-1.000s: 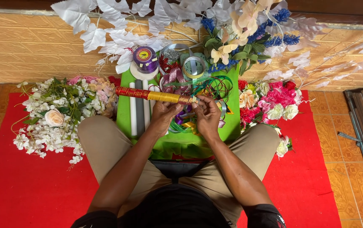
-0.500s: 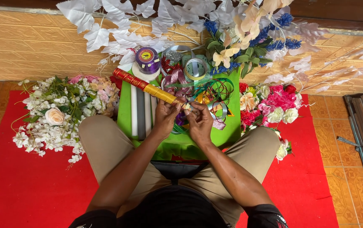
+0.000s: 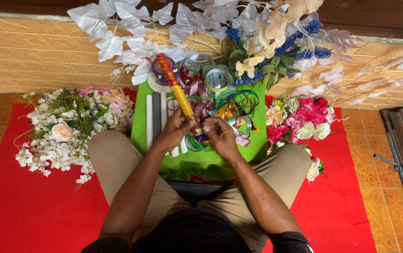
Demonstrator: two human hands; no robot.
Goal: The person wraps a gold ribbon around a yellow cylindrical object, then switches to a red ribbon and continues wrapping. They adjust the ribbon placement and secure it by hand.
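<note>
a long stick wrapped in gold and red foil (image 3: 177, 91) slants up and away from the person's lap, its lower end caught between both hands and its red tip reaching the ribbon spools at the far edge of a green cloth (image 3: 141, 119). the left hand (image 3: 177, 129) is closed around the stick's lower, golden part, fingers curled over it. the right hand (image 3: 218, 131) sits just beside it, fingertips pinched together at the stick's end, touching it where a bit of purple ribbon shows; what exactly it pinches is too small to tell. under the hands lies a tangle of loose ribbons (image 3: 232, 110) in green, gold and purple, and left of the stick several white and grey tubes (image 3: 157, 115) lie side by side on the cloth. at the far edge stand a purple ribbon spool (image 3: 160, 70) and a pale green tape roll (image 3: 217, 78). the cloth lies between the person's knees in tan trousers, on a red mat (image 3: 23, 211) over the floor. a heap of white and pale pink artificial flowers (image 3: 65, 129) rests on the left, a bunch of red and pink flowers (image 3: 302, 119) on the right, and silver-white leaves (image 3: 122, 28) with blue and cream blooms (image 3: 281, 37) lean against the yellow brick wall.
</note>
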